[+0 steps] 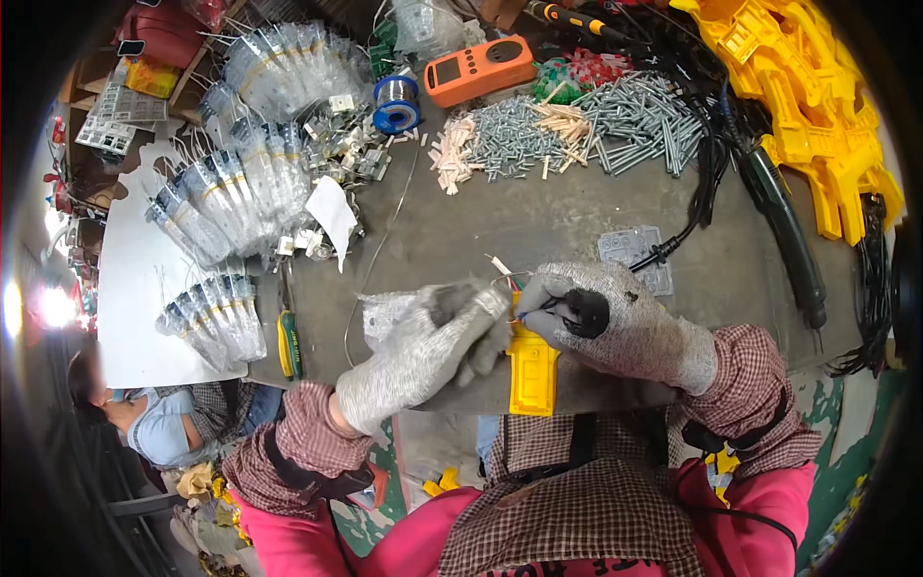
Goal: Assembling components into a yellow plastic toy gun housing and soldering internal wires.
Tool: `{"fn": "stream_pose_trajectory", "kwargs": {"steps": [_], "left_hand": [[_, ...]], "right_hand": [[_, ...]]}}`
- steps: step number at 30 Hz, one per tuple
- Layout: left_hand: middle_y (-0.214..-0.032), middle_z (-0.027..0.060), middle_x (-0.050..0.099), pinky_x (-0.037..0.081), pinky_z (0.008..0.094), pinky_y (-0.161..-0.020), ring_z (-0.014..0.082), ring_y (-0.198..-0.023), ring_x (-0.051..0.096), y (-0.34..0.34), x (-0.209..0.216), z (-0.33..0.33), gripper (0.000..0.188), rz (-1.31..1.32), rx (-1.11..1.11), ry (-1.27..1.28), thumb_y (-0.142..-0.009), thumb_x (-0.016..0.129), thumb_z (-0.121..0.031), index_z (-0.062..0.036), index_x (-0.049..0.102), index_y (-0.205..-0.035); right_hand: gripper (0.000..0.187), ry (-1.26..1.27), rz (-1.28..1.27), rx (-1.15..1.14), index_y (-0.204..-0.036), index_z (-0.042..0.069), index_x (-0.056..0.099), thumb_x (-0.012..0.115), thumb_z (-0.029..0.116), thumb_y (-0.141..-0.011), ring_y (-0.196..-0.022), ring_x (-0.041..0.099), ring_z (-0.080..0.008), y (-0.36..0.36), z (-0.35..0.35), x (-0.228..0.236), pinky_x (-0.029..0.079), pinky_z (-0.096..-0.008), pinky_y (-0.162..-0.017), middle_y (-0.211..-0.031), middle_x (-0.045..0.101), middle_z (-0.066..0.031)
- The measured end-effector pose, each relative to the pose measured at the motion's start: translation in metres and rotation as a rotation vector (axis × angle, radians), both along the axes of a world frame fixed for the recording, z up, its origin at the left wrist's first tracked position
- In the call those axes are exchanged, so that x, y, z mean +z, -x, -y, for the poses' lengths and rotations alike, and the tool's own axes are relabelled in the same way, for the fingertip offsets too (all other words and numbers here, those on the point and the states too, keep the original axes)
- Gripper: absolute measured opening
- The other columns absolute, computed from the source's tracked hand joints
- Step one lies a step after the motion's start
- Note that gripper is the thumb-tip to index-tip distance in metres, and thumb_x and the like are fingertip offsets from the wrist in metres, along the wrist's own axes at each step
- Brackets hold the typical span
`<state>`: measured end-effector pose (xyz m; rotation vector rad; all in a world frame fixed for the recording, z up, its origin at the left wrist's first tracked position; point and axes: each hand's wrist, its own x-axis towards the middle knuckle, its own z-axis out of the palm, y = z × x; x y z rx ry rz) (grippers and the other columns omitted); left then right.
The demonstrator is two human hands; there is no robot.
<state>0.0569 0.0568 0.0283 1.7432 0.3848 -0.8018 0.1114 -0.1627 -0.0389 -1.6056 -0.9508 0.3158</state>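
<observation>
Both of my hands wear grey knit gloves and work close together above the near part of the bench. My right hand is closed around the upper part of a yellow plastic housing, which hangs toward the bench edge. Thin wires rise from the top of the housing, between my hands; one has a pale end. My left hand, slightly blurred, is beside the housing with fingers curled and thumb pressed in. Whatever it pinches is hidden. Clear plastic lies behind my left hand.
Screws, a blue solder spool and an orange meter lie at the back. Bagged parts and green-handled pliers are left. Yellow housings and a corded screwdriver are right. A person is far left.
</observation>
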Motion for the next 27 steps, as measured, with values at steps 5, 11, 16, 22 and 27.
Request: {"fn": "stream_pose_trajectory", "kwargs": {"steps": [5,11,16,22,27], "left_hand": [[-0.088,0.0119,0.066,0.053,0.0424,-0.067,0.0327,-0.078,0.067,0.004,-0.003,0.005,0.022,0.985,-0.638,-0.635,-0.094,0.063,-0.029,-0.007,0.065,-0.098],[-0.109,0.0101,0.065,0.051,0.0403,-0.087,0.0329,-0.102,0.062,-0.086,-0.053,-0.063,0.016,1.313,-0.43,-1.05,-0.091,0.062,-0.01,-0.0056,0.065,-0.106],[-0.111,0.0139,0.063,0.05,0.0422,-0.093,0.0355,-0.108,0.061,-0.082,-0.053,-0.074,0.025,0.975,-0.503,-0.855,-0.087,0.062,-0.004,-0.0056,0.064,-0.112],[-0.117,0.0126,0.062,0.047,0.0431,-0.099,0.0352,-0.115,0.058,-0.092,-0.043,-0.082,0.029,1.078,-0.551,-1.05,-0.085,0.066,-0.007,-0.0077,0.064,-0.114],[-0.109,0.0115,0.059,0.047,0.0433,-0.094,0.0321,-0.105,0.058,-0.103,-0.055,-0.09,0.026,1.062,-0.803,-1.001,-0.086,0.067,-0.015,-0.007,0.064,-0.11]], "right_hand": [[0.01,-0.096,0.032,-0.045,-0.091,0.007,0.061,0.069,0.008,-0.086,-0.076,0.067,-0.0309,-0.001,-0.005,-0.002,0.052,-0.0381,-0.066,-0.083,0.063,-0.0106],[0.012,0.096,-0.1,-0.067,-0.101,0.005,0.069,0.07,0.008,-0.09,-0.08,0.065,-0.0141,0.001,-0.001,0.008,0.052,-0.03,-0.07,-0.088,0.067,-0.0065],[0.018,0.081,-0.243,-0.037,-0.107,0.005,0.068,0.07,0.006,-0.089,-0.089,0.071,-0.0229,-0.005,0.001,0.012,0.056,-0.0323,-0.076,-0.099,0.071,-0.0106],[0.018,0.182,-0.31,-0.056,-0.109,0.006,0.069,0.069,0.009,-0.091,-0.09,0.071,-0.0199,-0.008,0.001,0.017,0.055,-0.0318,-0.077,-0.1,0.072,-0.0102],[0.015,0.181,-0.425,-0.068,-0.108,0.005,0.068,0.068,0.012,-0.094,-0.082,0.069,-0.0157,-0.004,-0.004,0.02,0.054,-0.03,-0.073,-0.092,0.071,-0.0085]]}}
